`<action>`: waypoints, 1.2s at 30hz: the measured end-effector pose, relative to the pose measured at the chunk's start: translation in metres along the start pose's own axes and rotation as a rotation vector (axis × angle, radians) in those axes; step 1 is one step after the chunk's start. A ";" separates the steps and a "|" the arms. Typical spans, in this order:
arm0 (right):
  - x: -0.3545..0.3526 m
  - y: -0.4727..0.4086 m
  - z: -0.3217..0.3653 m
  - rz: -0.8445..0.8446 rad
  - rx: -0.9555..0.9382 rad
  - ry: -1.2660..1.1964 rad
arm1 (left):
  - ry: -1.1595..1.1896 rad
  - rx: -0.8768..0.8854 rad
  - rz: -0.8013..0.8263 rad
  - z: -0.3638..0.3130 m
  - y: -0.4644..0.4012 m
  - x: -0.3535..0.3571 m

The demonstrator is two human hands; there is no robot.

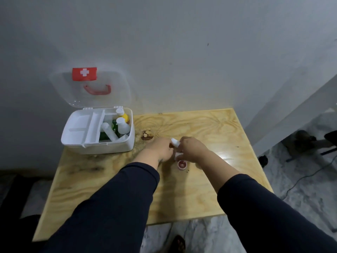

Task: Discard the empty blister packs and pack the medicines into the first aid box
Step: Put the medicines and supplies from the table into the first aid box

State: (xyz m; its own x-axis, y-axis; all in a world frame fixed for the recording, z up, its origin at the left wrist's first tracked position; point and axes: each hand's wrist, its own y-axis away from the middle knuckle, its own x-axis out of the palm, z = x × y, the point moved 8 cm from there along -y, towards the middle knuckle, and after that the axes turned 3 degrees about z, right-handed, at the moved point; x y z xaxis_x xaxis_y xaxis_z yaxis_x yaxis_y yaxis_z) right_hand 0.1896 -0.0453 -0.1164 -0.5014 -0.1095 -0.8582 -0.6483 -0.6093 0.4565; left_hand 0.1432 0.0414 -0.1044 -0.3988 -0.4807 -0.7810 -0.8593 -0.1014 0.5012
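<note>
A white first aid box [116,147] stands open at the table's far left, its clear lid [91,88] with a red cross label leaning on the wall. Several white-capped bottles and a green pack fill its right compartment; the white tray [78,128] on its left side looks bare. My left hand [160,148] and my right hand [191,147] meet at mid-table around a small bottle with a white cap [175,142]; the bottle's body is mostly hidden between them. A small round jar [182,164] with a red inside stands on the table just below the hands.
The pale plywood table [200,125] stands against a grey wall. A dark knot [146,135] marks the wood beside the box. To the right, on a marble floor, lie a cable [310,174] and dark objects [306,141].
</note>
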 end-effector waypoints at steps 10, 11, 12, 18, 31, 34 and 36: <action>-0.034 0.020 -0.010 -0.275 0.169 -0.603 | 0.003 0.002 -0.072 0.015 0.027 -0.031; -0.042 0.023 -0.008 -0.307 0.176 -0.711 | 0.019 0.010 -0.102 0.016 0.032 -0.040; -0.050 0.023 -0.004 -0.335 0.177 -0.798 | 0.043 0.019 -0.136 0.019 0.037 -0.050; -0.089 0.023 0.056 -0.415 0.094 -1.088 | 0.097 0.058 -0.484 0.059 0.086 -0.119; -0.083 -0.017 0.245 -0.381 0.059 -0.730 | 0.054 -0.184 -0.374 0.251 0.111 -0.119; -0.071 -0.033 0.273 -0.380 0.102 -0.563 | 0.063 -0.166 -0.335 0.267 0.105 -0.117; -0.066 -0.043 0.286 -0.381 0.133 -0.461 | 0.074 -0.138 -0.312 0.271 0.102 -0.115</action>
State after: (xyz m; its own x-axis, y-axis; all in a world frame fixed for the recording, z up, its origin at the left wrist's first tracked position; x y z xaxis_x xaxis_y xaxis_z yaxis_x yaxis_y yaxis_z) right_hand 0.0868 0.2130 -0.0122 -0.3972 0.4655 -0.7909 -0.8819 -0.4320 0.1887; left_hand 0.0149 0.3225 -0.0641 -0.0954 -0.4691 -0.8780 -0.8829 -0.3675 0.2923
